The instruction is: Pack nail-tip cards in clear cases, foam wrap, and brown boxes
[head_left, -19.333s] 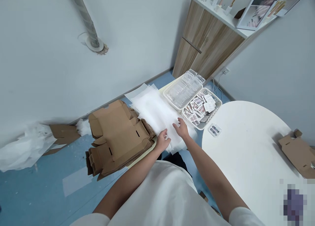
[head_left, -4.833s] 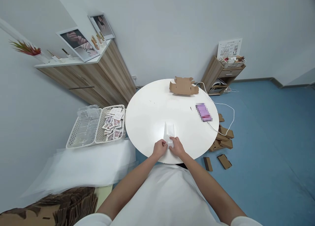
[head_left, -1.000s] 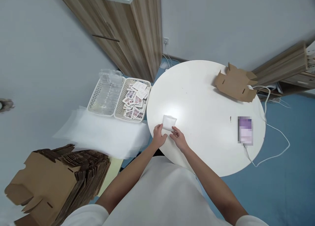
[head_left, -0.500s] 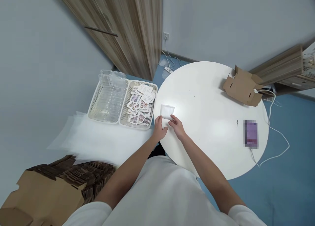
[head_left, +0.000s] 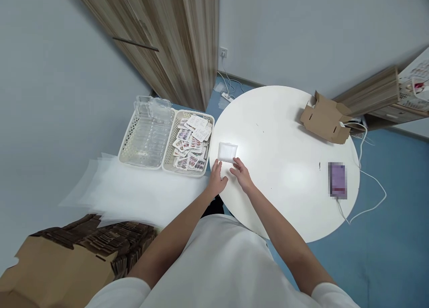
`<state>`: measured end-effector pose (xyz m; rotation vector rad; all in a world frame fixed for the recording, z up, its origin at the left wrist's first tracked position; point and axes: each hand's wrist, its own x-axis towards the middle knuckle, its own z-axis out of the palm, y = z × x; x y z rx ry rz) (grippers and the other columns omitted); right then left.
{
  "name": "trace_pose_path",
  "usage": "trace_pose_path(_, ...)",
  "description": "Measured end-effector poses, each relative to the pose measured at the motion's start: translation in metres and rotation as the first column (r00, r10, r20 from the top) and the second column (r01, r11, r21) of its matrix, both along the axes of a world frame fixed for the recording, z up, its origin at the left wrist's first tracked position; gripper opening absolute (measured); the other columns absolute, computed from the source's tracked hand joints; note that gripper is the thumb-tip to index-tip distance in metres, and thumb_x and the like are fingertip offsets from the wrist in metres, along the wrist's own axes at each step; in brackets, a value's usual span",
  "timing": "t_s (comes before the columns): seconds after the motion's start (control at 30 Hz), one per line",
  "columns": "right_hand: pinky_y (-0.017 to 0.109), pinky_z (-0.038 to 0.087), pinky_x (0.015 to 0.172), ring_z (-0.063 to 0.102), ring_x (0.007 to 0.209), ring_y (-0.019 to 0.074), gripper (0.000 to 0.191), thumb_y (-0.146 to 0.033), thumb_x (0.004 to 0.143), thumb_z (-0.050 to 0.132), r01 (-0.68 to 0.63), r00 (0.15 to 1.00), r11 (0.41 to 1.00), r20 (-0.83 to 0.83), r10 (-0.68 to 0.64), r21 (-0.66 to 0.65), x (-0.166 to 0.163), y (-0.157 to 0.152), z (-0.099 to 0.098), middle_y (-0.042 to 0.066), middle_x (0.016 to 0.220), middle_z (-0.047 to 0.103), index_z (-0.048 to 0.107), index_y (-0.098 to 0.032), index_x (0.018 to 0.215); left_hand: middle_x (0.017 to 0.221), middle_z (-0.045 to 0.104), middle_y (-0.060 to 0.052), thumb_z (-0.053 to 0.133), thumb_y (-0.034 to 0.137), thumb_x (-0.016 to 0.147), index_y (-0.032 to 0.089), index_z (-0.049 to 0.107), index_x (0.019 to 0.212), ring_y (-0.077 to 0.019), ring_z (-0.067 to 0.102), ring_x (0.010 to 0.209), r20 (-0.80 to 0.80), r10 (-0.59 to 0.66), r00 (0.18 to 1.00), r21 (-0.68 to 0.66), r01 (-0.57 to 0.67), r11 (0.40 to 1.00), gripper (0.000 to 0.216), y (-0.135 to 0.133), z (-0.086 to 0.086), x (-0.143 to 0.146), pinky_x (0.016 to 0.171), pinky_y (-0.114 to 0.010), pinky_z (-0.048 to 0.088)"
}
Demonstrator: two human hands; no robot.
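A small folded white foam packet [head_left: 227, 151] lies on the round white table [head_left: 284, 165] near its left edge. My left hand [head_left: 217, 179] rests just below the packet, fingers stretched out, holding nothing. My right hand [head_left: 241, 176] is beside it on the table, fingers loosely spread, a short gap from the packet. Neither hand touches the packet.
Two white baskets stand left of the table: one with clear plastic cases [head_left: 146, 131], one with printed cards [head_left: 190, 140]. White foam sheets [head_left: 140, 191] lie in front of them, flat cardboard blanks [head_left: 77, 259] at bottom left. A folded cardboard box [head_left: 323, 116] and a phone [head_left: 337, 179] sit on the table.
Both hands have let go of the folded packet and drawn back slightly toward me; the packet stays lying on the table.
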<state>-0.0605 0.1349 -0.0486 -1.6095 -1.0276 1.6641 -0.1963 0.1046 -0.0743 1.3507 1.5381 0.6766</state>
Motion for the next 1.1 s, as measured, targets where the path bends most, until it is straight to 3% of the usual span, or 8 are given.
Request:
trace_pose_path(0.23,0.040,0.034,0.095,0.035,0.120,0.0227,0.061,-0.038,0.067,0.060,0.029,0.999,0.999,-0.021,-0.030,-0.045,0.017,-0.027,0.004,-0.002,0.140,0.025,0.039,-0.034,0.124,0.143,0.012,-0.010,0.046,0.017,0.075,0.019,0.024,0.132,-0.0240,0.014,0.130,-0.017,0.019,1.000,-0.035,-0.020,0.999,0.061,-0.020,0.004,0.002,0.104,-0.044,0.023)
trace_pose_path(0.43,0.039,0.038,0.092,0.041,0.116,0.0221,0.058,-0.039,0.068,0.059,0.052,0.997,0.994,-0.051,-0.057,-0.093,0.045,-0.064,0.016,0.001,0.136,0.034,0.041,-0.032,0.122,0.141,0.018,-0.010,0.049,0.019,0.074,0.019,0.033,0.128,-0.0243,0.018,0.130,-0.012,0.114,0.993,0.015,-0.114,0.993,0.056,-0.030,0.008,0.012,0.105,-0.043,0.021)
trace_pose_path(0.57,0.036,0.041,0.088,0.053,0.102,0.0197,0.055,-0.039,0.068,0.058,0.043,0.997,0.994,-0.065,-0.050,-0.101,0.065,-0.086,0.027,0.004,0.132,0.039,0.043,-0.030,0.120,0.138,0.026,-0.012,0.051,0.021,0.073,0.019,0.038,0.125,-0.0244,0.037,0.120,0.078,0.191,0.979,0.011,-0.192,0.981,0.053,-0.044,0.019,0.019,0.098,-0.040,0.033)
trace_pose_path(0.67,0.035,0.043,0.085,0.058,0.089,0.0169,0.050,-0.037,0.069,0.057,0.031,0.998,0.995,-0.060,-0.036,-0.093,0.078,-0.097,0.028,0.006,0.123,0.048,0.045,-0.026,0.116,0.130,0.040,-0.013,0.048,0.024,0.076,0.018,0.040,0.122,-0.0211,0.051,0.107,0.113,0.238,0.965,-0.054,-0.234,0.971,0.048,-0.065,0.026,0.024,0.088,-0.036,0.043)
trace_pose_path(0.83,0.034,0.047,0.075,0.060,0.076,0.0158,0.041,-0.038,0.069,0.054,-0.060,0.996,0.996,-0.072,0.054,-0.072,0.083,-0.106,0.015,0.008,0.106,0.057,0.050,-0.022,0.107,0.115,0.054,-0.011,0.045,0.032,0.079,0.017,0.045,0.118,-0.0180,0.056,0.097,0.032,0.247,0.968,-0.136,-0.241,0.961,0.041,-0.115,0.041,0.025,0.082,-0.033,0.046)
trace_pose_path(0.97,0.031,0.048,0.067,0.059,0.071,0.0157,0.039,-0.043,0.068,0.053,-0.205,0.976,0.977,-0.082,0.200,-0.063,0.065,-0.107,0.007,0.009,0.097,0.060,0.054,-0.019,0.098,0.113,0.056,-0.008,0.044,0.034,0.079,0.020,0.047,0.117,-0.0178,0.056,0.096,-0.043,0.274,0.961,-0.149,-0.277,0.949,0.040,-0.156,0.062,0.015,0.081,-0.032,0.047)
trace_pose_path(1.1,0.031,0.047,0.065,0.059,0.069,0.0160,0.038,-0.047,0.068,0.054,-0.353,0.932,0.936,-0.094,0.350,-0.016,0.032,-0.109,0.011,0.007,0.089,0.061,0.055,-0.019,0.094,0.115,0.056,-0.008,0.043,0.035,0.080,0.020,0.047,0.117,-0.0184,0.057,0.094,-0.137,0.362,0.922,-0.116,-0.378,0.919,0.040,-0.191,0.079,-0.007,0.075,-0.031,0.049)
